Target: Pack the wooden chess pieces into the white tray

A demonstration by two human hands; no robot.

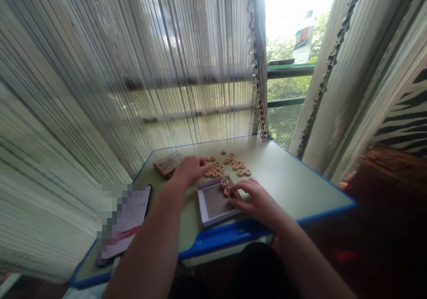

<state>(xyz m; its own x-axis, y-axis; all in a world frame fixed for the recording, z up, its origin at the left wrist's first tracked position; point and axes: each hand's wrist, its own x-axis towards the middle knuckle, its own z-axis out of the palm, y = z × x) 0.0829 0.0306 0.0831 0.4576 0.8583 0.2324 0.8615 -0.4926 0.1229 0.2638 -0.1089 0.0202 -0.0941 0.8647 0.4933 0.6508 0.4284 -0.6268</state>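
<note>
Round wooden Chinese chess pieces (215, 173) lie in loose groups on the table, several of them beside the fingertips of my left hand (191, 169). That hand hovers low over the left group with its fingers reaching out, and I see no piece held in it. A shallow white box tray (210, 205) sits nearer to me. Inside its right side are a chess piece (224, 183) and another just below it. My right hand (251, 194) reaches over the tray's right wall, thumb and fingertips pinched round a chess piece (232, 195), partly hidden by the fingers.
The pale table (283, 179) has a blue edge. A printed wooden-looking box (167, 163) lies at its back left, and a tablet (130, 223) at the left. String curtains (187, 58) hang close behind. A bottle (303, 36) stands by the window railing.
</note>
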